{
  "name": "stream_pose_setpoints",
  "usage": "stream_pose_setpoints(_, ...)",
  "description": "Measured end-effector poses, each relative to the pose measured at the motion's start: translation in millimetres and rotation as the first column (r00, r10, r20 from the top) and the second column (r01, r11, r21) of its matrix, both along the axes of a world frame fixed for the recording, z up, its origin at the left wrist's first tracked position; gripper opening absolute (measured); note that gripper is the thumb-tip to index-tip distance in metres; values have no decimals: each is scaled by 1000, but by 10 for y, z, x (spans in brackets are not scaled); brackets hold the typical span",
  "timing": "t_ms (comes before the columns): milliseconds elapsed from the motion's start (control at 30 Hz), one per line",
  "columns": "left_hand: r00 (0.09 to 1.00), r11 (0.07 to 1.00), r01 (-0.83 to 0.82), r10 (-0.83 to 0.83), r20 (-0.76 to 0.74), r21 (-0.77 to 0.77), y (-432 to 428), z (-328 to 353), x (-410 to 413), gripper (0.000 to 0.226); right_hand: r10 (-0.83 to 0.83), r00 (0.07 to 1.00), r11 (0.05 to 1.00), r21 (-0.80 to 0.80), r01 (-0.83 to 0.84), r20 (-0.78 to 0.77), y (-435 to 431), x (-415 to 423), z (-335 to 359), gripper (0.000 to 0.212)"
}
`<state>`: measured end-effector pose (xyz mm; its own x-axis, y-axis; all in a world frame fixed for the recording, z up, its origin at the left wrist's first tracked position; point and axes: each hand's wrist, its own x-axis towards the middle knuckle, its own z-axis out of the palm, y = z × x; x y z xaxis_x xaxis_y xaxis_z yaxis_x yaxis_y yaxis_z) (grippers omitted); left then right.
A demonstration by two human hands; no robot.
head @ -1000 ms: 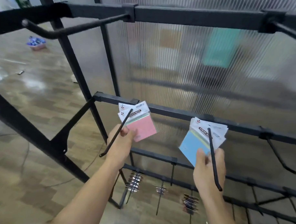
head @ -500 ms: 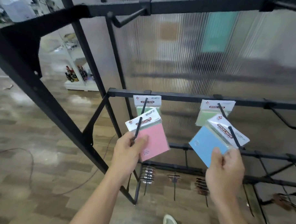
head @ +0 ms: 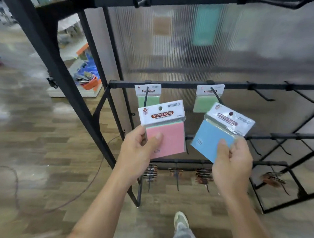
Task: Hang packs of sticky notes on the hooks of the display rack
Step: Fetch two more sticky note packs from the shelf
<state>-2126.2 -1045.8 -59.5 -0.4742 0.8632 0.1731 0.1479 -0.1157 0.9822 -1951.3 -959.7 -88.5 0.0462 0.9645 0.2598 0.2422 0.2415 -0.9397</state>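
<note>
Black metal display rack (head: 171,84) with horizontal bars and forward-projecting hooks, standing on a wood-plank floor (head: 44,150) before a ribbed translucent panel (head: 173,48). Two green sticky-note packs with white header cards hang from the middle bar: the left green pack (head: 147,95) on the left hook (head: 145,99), the right green pack (head: 206,99) on the right hook (head: 215,96). Further hooks to the right on the same bar carry nothing. Left hand (head: 137,153): grip clenched on a pink sticky-note pack (head: 165,129) in clear wrapping, thumb across its face, held upright in front of and below the left green pack, off the hook. Right hand (head: 231,162): grip clenched on the lower edge of a blue sticky-note pack (head: 221,133), tilted clockwise, its punched hole free, below the right green pack. Small dark items, too blurred to identify, hang on the bottom row.
</note>
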Motion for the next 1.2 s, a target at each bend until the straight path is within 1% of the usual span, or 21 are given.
stream_pose_setpoints(100, 999, 999, 36, -36, 30, -25, 124, -41, 162, 13, -2, 1000, 999, -46, 3, 19, 0, 216, -51, 23)
stream_pose_setpoints(233, 996, 995, 75, -72, 51, -68, 353, -146, 413, 20, -59, 998, 994, -92, 60, 19, 48, 599, -76, 28)
stream_pose_setpoints(367, 987, 981, 155, -148, 60, -115, 657, -221, 719, 13, -114, 993, 979, -175, 108, -28, 164, 973, -71, 27)
stream_pose_setpoints(500, 971, 959, 240, -235, 49, -149, 1062, -243, 1189, 15, -193, 978, 952, -258, 166, -80, 335, 1484, -75, 15)
stream_pose_setpoints(600, 957, 937, 291, -283, 72, -193, 1431, -282, 1652, 17, -271, 958, 922, -311, 230, -92, 529, 1955, -146, 14)
stream_pose_setpoints(700, 940, 914, 340, -333, 68, -222, 1830, -320, 2188, 19, -336, 937, 895, -339, 289, -89, 773, 2487, -200, 22)
stream_pose_setpoints(767, 925, 895, 380, -372, 80, -235, 2093, -324, 2586, 20, -370, 920, 884, -351, 308, -125, 946, 2865, -225, 21)
stream_pose_setpoints(833, 909, 874, 416, -407, 88, -251, 2326, -320, 2981, 20, -380, 916, 877, -366, 311, -132, 1107, 3229, -234, 21)
stream_pose_setpoints(1000, 876, 834, 477, -476, 74, -277, 2821, -380, 3764, 19, -399, 906, 857, -410, 313, -141, 1447, 3978, -231, 31)
stream_pose_setpoints(1133, 827, 773, 555, -552, 106, -308, 3154, -488, 4355, 21, -450, 881, 835, -422, 355, -149, 1668, 4514, -314, 35)
stream_pose_setpoints(1200, 791, 733, 604, -598, 125, -314, 3319, -547, 4697, 20, -500, 855, 809, -428, 403, -141, 1780, 4816, -389, 37)
